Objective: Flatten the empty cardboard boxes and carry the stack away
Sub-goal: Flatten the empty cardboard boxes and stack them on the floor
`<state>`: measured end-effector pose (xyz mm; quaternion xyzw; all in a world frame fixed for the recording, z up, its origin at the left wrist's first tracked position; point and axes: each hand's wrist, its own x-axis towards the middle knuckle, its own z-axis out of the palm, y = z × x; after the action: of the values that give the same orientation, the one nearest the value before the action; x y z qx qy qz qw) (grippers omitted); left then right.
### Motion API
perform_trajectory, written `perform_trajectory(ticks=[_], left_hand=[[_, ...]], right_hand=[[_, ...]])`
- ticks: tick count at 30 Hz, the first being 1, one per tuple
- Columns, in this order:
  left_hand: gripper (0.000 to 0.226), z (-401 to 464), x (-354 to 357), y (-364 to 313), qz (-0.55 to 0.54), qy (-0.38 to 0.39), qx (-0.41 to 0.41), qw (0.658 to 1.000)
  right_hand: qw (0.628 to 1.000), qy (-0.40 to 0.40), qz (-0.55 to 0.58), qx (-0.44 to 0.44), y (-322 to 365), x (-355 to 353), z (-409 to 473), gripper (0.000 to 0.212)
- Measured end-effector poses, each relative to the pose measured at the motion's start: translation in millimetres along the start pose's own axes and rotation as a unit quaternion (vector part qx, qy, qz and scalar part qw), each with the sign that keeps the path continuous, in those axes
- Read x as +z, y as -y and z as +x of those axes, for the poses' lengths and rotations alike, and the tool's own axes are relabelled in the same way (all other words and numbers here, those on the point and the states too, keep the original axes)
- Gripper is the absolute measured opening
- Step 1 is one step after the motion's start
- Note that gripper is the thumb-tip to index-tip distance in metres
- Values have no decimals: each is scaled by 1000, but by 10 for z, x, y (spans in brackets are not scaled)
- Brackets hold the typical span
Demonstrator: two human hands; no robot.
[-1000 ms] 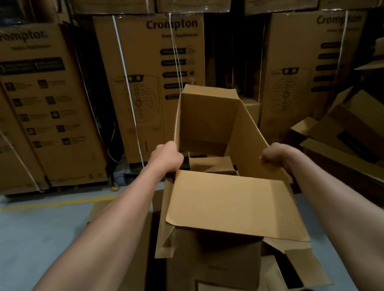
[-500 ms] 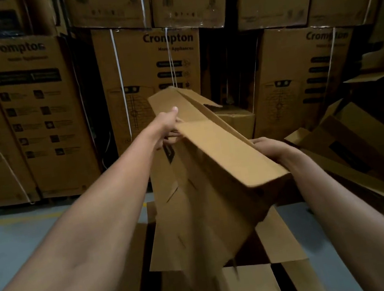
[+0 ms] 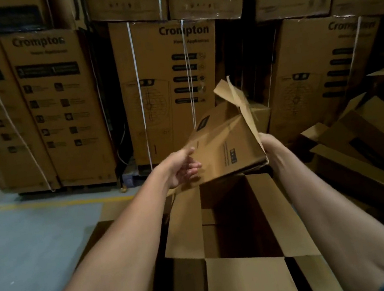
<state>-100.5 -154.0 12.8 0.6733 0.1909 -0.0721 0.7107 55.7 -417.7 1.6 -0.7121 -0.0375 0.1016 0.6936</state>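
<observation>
I hold a brown cardboard box (image 3: 226, 145), collapsed nearly flat, tilted in front of me at chest height. My left hand (image 3: 181, 165) grips its left edge, thumb on top and fingers curled beneath. My right hand (image 3: 270, 145) holds the right edge; most of its fingers are hidden behind the cardboard. A loose flap (image 3: 230, 91) sticks up from the far end. Below it stands an open empty box (image 3: 186, 224) with its flaps spread outward, on top of flattened cardboard on the floor.
Tall strapped Crompton cartons (image 3: 166, 86) form a wall straight ahead and to the left (image 3: 53, 104). A heap of loose, partly collapsed boxes (image 3: 372, 149) lies at the right. Grey concrete floor (image 3: 26, 247) with a yellow line stretches left.
The box went from open and square to squashed nearly flat. It has turned from hanging downward to lying tilted between my hands, uncovering the open box beneath.
</observation>
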Motion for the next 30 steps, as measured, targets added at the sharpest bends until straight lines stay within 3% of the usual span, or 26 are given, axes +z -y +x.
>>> perform_trajectory(ticks=[3,8,11,13,16,19,22,26,30], left_hand=[[62,-9,-218,214,31,80,-55,995],[112,56,-460,615,12,172,-114,978],[83,183,-322,857,-177,128,-43,975],[75,325,-198,945,-335,79,23,939],[61,448,-81,909,-474,32,85,876],[44,459,-47,843,-477,14,115,871],[22,461,-66,867,-430,0,128,894],[26,463,-93,885,-406,-42,173,896],[34,500,-144,834,-396,-87,206,890]], right_hand=[[999,-33,30,-18,130,76,-159,17],[997,-44,37,-44,155,-25,-168,14],[998,-32,38,-28,68,-67,-105,15],[999,-19,31,-19,-19,-109,-55,13],[997,25,74,12,-19,-131,-160,32],[994,53,89,21,67,-89,-421,17],[995,33,92,14,43,-28,-518,21],[993,28,112,37,0,47,-457,19],[979,-122,150,67,-152,51,-237,23]])
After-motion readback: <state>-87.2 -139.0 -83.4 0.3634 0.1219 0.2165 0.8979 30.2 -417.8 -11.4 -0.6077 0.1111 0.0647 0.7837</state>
